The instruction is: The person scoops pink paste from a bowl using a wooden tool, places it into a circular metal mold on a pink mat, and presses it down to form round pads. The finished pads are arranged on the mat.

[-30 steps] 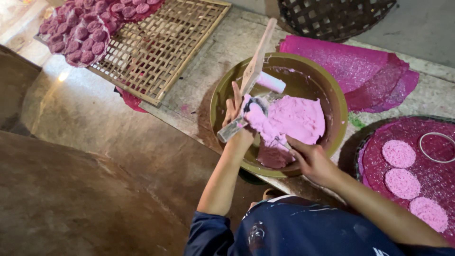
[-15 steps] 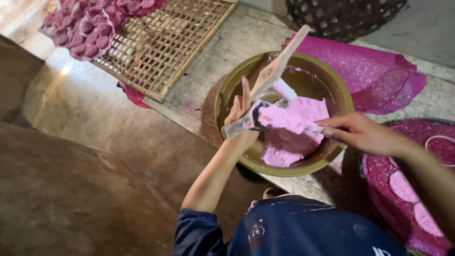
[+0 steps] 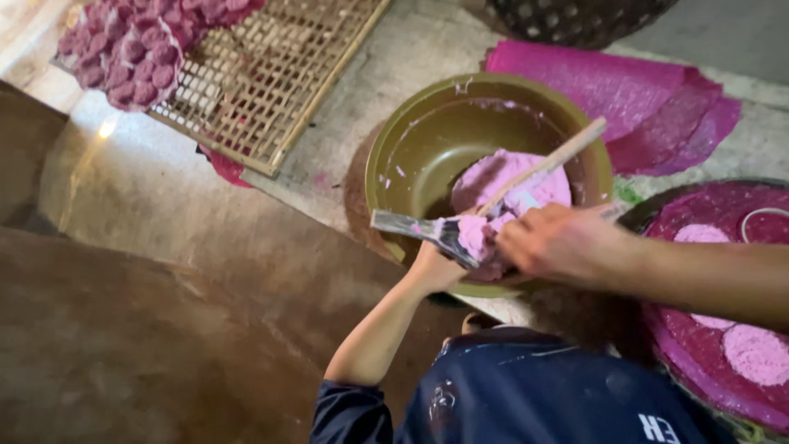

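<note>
Head view: your left hand [image 3: 434, 267] grips a flat metal scraper [image 3: 415, 228] at the near rim of the olive bowl [image 3: 411, 148] — its blade runs left. Your right hand [image 3: 552, 241] closes over pink dough [image 3: 514, 185], just beside the left hand. A wooden stick [image 3: 546, 164] slants up-right from the dough. Your right hand's fingertips are hidden, and the round tray [image 3: 707, 345] is cut off at the frame's right edge.

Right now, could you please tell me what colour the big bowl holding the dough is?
The bowl is olive green, seen best in the head view.
</note>
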